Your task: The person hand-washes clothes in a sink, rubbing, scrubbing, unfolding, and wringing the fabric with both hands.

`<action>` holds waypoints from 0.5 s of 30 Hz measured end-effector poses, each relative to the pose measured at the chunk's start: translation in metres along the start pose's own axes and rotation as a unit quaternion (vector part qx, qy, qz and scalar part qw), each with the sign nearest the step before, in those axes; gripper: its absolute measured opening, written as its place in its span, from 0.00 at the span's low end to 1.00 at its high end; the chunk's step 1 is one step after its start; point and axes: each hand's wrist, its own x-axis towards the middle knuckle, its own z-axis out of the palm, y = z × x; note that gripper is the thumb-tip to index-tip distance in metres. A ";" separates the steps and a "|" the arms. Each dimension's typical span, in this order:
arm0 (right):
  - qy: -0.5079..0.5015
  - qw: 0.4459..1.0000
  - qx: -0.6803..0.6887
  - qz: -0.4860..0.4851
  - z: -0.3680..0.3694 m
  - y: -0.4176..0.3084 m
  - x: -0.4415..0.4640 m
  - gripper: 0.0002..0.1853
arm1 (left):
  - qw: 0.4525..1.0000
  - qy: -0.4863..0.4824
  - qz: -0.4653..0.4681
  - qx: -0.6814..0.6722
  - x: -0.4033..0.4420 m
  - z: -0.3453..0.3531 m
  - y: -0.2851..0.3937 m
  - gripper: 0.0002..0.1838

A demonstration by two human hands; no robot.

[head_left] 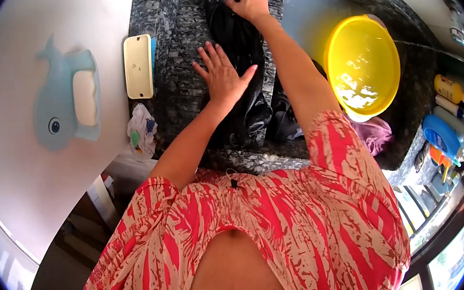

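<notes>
A wet black cloth (238, 47) lies lengthwise over the ridged grey stone washboard (187, 30). My left hand (224, 77) rests with its fingers spread, partly on the washboard and partly on the cloth's left edge. At the far end of the cloth, my right hand (248, 3) has its fingers curled onto the black fabric and grips it. More dark fabric (284, 113) lies bunched near the front edge, below my right forearm.
To the right stands a yellow basin (363, 67) of water, with a purple cloth (372, 133) below it. A cream brush (139, 67) and a crumpled bag (141, 129) sit on the left edge. Bottles (449, 89) and a blue container (440, 134) stand far right.
</notes>
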 end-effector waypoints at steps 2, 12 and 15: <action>-0.053 0.994 0.063 0.070 -0.043 -0.026 -0.032 0.24 | 0.999 -0.019 -0.004 -0.026 0.003 -0.005 -0.001 0.60; 0.115 0.980 -0.146 -0.069 -0.015 -0.024 -0.018 0.16 | 1.000 -0.014 0.007 -0.006 0.004 -0.006 0.006 0.53; 0.113 0.986 -0.099 -0.076 -0.017 -0.030 -0.007 0.18 | 1.000 -0.017 0.003 -0.013 0.002 -0.007 0.007 0.54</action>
